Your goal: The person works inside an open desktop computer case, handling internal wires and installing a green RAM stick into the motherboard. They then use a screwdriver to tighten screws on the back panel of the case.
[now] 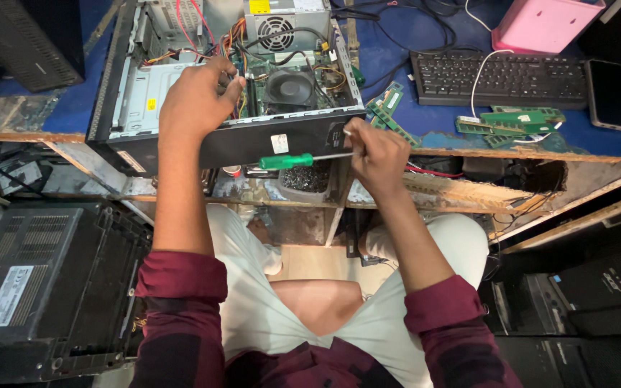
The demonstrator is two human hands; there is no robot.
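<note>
While the open black desktop computer case (231,93) lies on its side at the near edge of the blue-topped bench (425,50), its side panel is already off and its inside shows: a round black cooling fan (290,90) near the middle, a grey power supply box (277,25) at the far end of the case, and bundles of coloured wires beside it; by my judgement the work is at an early to middle stage, with the case opened but its parts mostly in place. The left hand (197,100) reaches down into the case just left of the fan, fingers curled together around something among the wires; what it grips I cannot tell. The right hand (376,152) sits at the near right corner of the case, fingers pinched on the metal shaft of a green-handled screwdriver (303,159); the tool lies level along the case's near wall, handle pointing toward the left arm, tip hidden in the hand. Several loose green memory sticks (389,108) lie on the bench just right of the case; further right a black keyboard (501,77), a dark phone (609,93) and a pink box (544,23).
</note>
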